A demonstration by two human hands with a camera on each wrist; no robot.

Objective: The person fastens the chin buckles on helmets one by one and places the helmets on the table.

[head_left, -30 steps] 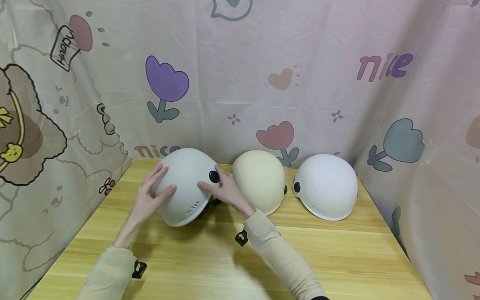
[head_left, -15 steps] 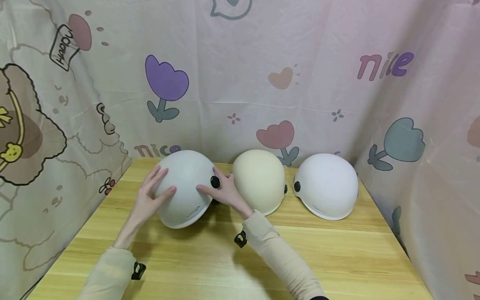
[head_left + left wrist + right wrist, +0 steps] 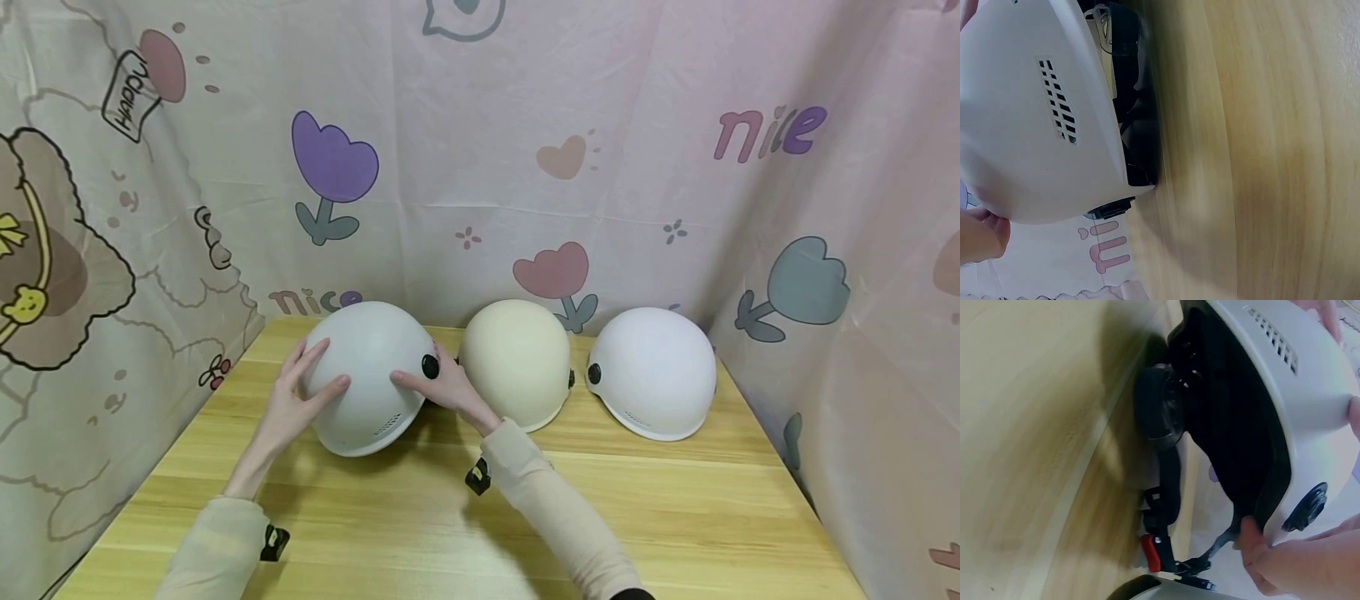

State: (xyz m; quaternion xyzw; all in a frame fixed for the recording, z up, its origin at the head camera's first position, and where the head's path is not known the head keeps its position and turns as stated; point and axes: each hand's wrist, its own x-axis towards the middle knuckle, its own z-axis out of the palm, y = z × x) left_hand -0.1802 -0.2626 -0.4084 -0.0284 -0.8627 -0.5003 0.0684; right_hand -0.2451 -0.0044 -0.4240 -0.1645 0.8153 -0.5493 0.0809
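In the head view, a pale grey-white helmet (image 3: 367, 375) stands at the left of a row, tilted, its right rim raised. My left hand (image 3: 292, 400) holds its left side, thumb and fingers spread on the shell. On its right side, my right hand (image 3: 446, 383) grips near the round black side disc (image 3: 430, 367), thumb on the shell. In the right wrist view, a finger of that hand (image 3: 1310, 562) hooks under the rim; the black lining and a strap with a red-and-black buckle (image 3: 1152, 553) show. The left wrist view shows the helmet's vent slots (image 3: 1059, 103).
A cream helmet (image 3: 517, 367) stands close to the right hand. Farther right is a white helmet (image 3: 652, 375) with its own black disc. All are near the back of the wooden table (image 3: 390, 533), before a printed curtain (image 3: 465, 150).
The held helmet has come down slightly, its right side lowering. My right fingers have slid from above the disc to behind the shell, out of sight in the head view.
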